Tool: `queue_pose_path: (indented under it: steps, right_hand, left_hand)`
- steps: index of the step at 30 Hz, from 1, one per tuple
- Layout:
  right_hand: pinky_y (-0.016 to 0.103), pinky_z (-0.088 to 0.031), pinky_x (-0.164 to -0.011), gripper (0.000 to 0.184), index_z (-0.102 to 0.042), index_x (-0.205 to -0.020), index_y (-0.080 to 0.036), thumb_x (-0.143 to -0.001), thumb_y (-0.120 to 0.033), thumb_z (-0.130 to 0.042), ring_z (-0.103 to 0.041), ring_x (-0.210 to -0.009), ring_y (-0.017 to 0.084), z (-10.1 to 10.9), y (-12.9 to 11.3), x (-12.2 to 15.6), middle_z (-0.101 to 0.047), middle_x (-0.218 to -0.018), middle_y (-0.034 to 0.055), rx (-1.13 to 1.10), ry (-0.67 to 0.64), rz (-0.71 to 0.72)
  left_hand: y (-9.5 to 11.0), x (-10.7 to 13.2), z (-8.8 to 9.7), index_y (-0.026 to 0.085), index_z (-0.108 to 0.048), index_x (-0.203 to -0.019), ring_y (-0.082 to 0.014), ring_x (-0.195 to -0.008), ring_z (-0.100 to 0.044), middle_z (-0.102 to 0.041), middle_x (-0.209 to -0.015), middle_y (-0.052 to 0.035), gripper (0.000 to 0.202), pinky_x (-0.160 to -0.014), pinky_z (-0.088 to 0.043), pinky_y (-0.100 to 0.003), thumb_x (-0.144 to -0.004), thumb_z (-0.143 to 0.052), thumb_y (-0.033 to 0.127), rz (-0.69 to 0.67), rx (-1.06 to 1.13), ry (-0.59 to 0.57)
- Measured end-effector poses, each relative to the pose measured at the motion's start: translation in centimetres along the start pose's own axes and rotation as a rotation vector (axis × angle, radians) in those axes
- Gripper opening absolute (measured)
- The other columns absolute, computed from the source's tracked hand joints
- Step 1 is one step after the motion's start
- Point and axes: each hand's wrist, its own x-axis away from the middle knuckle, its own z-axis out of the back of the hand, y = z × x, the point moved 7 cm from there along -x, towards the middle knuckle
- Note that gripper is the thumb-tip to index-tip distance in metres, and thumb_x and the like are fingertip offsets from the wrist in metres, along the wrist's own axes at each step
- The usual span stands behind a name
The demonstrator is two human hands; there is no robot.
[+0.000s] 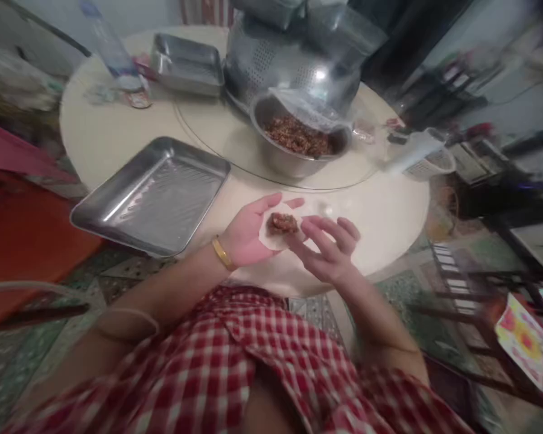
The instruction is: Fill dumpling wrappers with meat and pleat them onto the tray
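Observation:
A round white dumpling wrapper [268, 240] with a lump of brown minced filling [283, 223] at its middle lies across the palm and fingers of my left hand [247, 234]. That hand is palm up and supports the wrapper from below. My right hand [328, 244] comes in from the right, its thumb and forefinger closed at the wrapper's right edge. The wrapper is still flat and round the filling its rim shows. Beyond my hands, a steel bowl [289, 164] holds more of the brown filling, with a whitish translucent sheet or bag [305, 111] over its back rim.
A bare steel tray [149, 199] lies left of my hands on the round table [366, 223]. Behind are a smaller steel tray [187, 63], a large colander [294, 57] and a plastic bottle [117, 54]. A white basket [429, 163] stands at the right edge.

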Motion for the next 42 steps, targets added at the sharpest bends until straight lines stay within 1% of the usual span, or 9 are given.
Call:
queue_pose_path:
  steps: [4,8,13,20,23,28,35,37,42]
  right_hand:
    - [0.035,-0.045,-0.103,0.008,-0.068,-0.087,-0.028,-0.087,-0.02,-0.068,-0.058,-0.116,0.017,0.0,0.3,-0.2,-0.072,-0.113,-0.0015,-0.007,-0.031,-0.066]
    - [0.036,-0.046,-0.101,0.01,-0.068,-0.085,-0.028,-0.09,-0.02,-0.063,-0.06,-0.114,0.016,0.0,0.3,-0.4,-0.074,-0.109,-0.0017,-0.04,-0.038,-0.093]
    - [0.035,-0.046,-0.099,0.012,-0.068,-0.082,-0.03,-0.088,-0.02,-0.066,-0.061,-0.111,0.016,0.1,0.2,-0.4,-0.074,-0.107,-0.0031,-0.057,-0.006,-0.085]
    - [0.036,-0.047,-0.097,0.012,-0.066,-0.084,-0.029,-0.089,-0.018,-0.065,-0.061,-0.11,0.016,0.2,0.3,-0.9,-0.072,-0.107,-0.0027,-0.072,0.004,-0.113]
    - [0.039,-0.048,-0.096,0.009,-0.065,-0.091,-0.026,-0.09,-0.018,-0.061,-0.059,-0.111,0.02,-0.1,0.7,-1.1,-0.069,-0.11,0.0024,-0.119,-0.007,-0.21]
    - [0.043,-0.054,-0.091,0.012,-0.061,-0.099,-0.022,-0.089,-0.017,-0.059,-0.055,-0.114,0.026,-0.9,1.4,-1.5,-0.064,-0.116,0.0094,-0.213,-0.062,-0.365]
    - [0.044,-0.056,-0.089,0.016,-0.061,-0.101,-0.022,-0.087,-0.015,-0.06,-0.055,-0.112,0.026,-1.1,1.5,-2.1,-0.063,-0.116,0.0097,-0.18,-0.055,-0.401]
    - [0.044,-0.056,-0.089,0.015,-0.06,-0.1,-0.022,-0.087,-0.015,-0.06,-0.056,-0.112,0.026,-1.2,1.6,-2.1,-0.063,-0.116,0.0093,-0.161,-0.045,-0.408]
    - [0.042,-0.055,-0.09,0.012,-0.06,-0.098,-0.022,-0.088,-0.015,-0.059,-0.056,-0.112,0.025,-1.6,2.0,-1.8,-0.064,-0.115,0.0088,-0.156,-0.031,-0.459]
  left_hand:
    - [0.0,0.0,-0.2,0.013,-0.056,-0.132,-0.0101,-0.068,-0.061,-0.064,-0.072,0.0,0.042,-0.071,-0.047,-0.022,-0.091,-0.049,0.01,-0.084,-0.064,0.024]
    - [-0.1,0.0,0.1,0.014,-0.06,-0.125,-0.007,-0.063,-0.058,-0.062,-0.068,0.0021,0.035,-0.063,-0.044,-0.018,-0.091,-0.059,0.017,-0.149,-0.18,0.037]
    - [-0.4,-0.1,0.0,0.016,-0.059,-0.125,-0.005,-0.056,-0.054,-0.065,-0.071,0.0032,0.052,-0.051,-0.036,-0.016,-0.077,-0.078,0.02,-0.228,-0.352,0.002]
    - [-0.5,-0.2,-0.2,0.015,-0.069,-0.102,-0.0069,-0.072,-0.061,-0.068,-0.08,0.0015,0.024,-0.066,-0.047,-0.017,-0.078,-0.073,0.015,-0.265,-0.452,-0.025]
    - [-0.9,-0.3,0.0,0.015,-0.07,-0.091,-0.0089,-0.078,-0.062,-0.067,-0.085,0.0005,0.012,-0.07,-0.05,-0.019,-0.082,-0.071,0.023,-0.219,-0.466,-0.054]
    - [-0.6,-0.2,0.7,0.018,-0.071,-0.1,-0.0166,-0.098,-0.065,-0.069,-0.108,-0.006,0.027,-0.074,-0.053,-0.024,-0.091,-0.062,0.042,-0.233,-0.501,0.024]
    - [-0.2,0.1,0.5,0.02,-0.067,-0.119,-0.018,-0.108,-0.064,-0.07,-0.114,-0.0062,0.03,-0.081,-0.051,-0.025,-0.094,-0.056,0.033,-0.247,-0.582,0.039]
    - [-0.2,0.1,0.4,0.019,-0.067,-0.118,-0.0201,-0.113,-0.063,-0.069,-0.117,-0.007,0.031,-0.082,-0.051,-0.026,-0.094,-0.057,0.036,-0.252,-0.554,0.038]
    - [-0.4,-0.2,-0.2,0.016,-0.072,-0.103,-0.0234,-0.112,-0.061,-0.07,-0.113,-0.0092,0.051,-0.084,-0.052,-0.03,-0.088,-0.056,0.062,-0.253,-0.511,-0.009]
